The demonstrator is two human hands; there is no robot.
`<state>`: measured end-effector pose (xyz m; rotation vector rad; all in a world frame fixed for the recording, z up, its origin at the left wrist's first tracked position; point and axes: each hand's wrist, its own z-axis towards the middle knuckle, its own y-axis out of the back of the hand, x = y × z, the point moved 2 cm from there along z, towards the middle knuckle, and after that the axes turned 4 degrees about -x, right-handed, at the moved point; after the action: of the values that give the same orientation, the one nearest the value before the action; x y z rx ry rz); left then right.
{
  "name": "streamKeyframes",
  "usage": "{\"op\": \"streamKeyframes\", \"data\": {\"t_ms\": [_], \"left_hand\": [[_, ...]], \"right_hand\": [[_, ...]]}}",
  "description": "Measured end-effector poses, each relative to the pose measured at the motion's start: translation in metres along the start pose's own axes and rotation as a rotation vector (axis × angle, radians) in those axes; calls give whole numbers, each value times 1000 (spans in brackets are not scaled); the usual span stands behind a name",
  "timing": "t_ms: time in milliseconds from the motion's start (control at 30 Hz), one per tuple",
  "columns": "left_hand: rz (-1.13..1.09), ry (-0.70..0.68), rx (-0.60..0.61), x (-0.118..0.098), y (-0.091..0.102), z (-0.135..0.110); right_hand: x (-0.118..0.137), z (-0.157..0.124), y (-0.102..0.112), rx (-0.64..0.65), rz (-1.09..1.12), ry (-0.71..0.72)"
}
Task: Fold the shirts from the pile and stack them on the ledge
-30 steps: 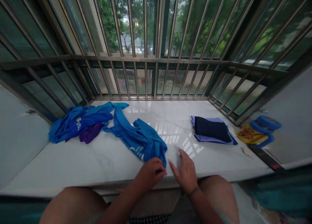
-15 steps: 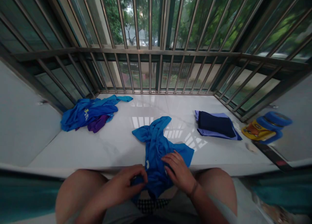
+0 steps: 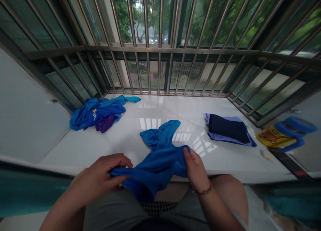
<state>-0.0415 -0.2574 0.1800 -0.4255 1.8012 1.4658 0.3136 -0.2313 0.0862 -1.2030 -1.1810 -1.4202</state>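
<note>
A blue T-shirt (image 3: pixel 157 160) stretches between my two hands, over the front edge of the white sill. Its far part, with the sleeve-like ends, lies on the sill, while the near part is lifted and hangs slightly toward my lap. My left hand (image 3: pixel 106 174) pinches the shirt's left edge between thumb and fingers. On the other side, my right hand (image 3: pixel 197 167) grips the right edge with the thumb on top; its fingertips are partly hidden by the cloth.
On the white sill (image 3: pixel 125 140), a heap of blue and purple clothes (image 3: pixel 100 112) lies at the left. Folded dark and lilac cloth (image 3: pixel 228 129) rests at the right, beside a yellow and blue jar (image 3: pixel 283 134). Metal bars (image 3: pixel 160 50) close off the window behind.
Both hands have taken hold of the shirt's near part and raised it, pulling it wide. My left hand moved left, my right hand slightly right. The view has shifted a little.
</note>
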Motion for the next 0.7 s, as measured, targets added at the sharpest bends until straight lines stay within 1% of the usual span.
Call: {"op": "streamKeyframes", "data": {"t_ms": [67,133,233,300,367,433,467,500,533,567,600,633,667,700], "left_hand": [[75,-54,-83,-1,9,5],[129,-133,-173,-5,15,10],[176,-232,-327,-10,18,16],[163,-222,-444,-10,15,21],[114,-190,-554,-10,9,26],[36,-188,-617,-12,-1,35],[-7,-197,-613,-14,-7,41],[-48,-212,-581,-18,-14,47],[-81,-228,-521,-22,-22,54],[-102,-244,-439,-28,-29,61],[-114,-264,-342,-34,-36,67],[-119,-285,-240,-41,-43,72],[-126,-309,-142,-49,-49,76],[-138,-338,-52,-57,-54,79]], "right_hand": [[19,14,20,-113,31,5],[36,23,38,-202,23,57],[55,24,59,-314,-11,157],[65,21,69,-380,-39,202],[71,21,77,-436,-80,216],[74,28,80,-486,-134,193],[74,33,80,-501,-183,178],[74,38,78,-516,-251,180],[73,42,74,-516,-335,209],[72,45,67,-487,-427,268],[70,47,58,-408,-513,349],[68,46,46,-272,-580,434],[63,43,34,-89,-615,507],[58,39,21,128,-622,551]]}}
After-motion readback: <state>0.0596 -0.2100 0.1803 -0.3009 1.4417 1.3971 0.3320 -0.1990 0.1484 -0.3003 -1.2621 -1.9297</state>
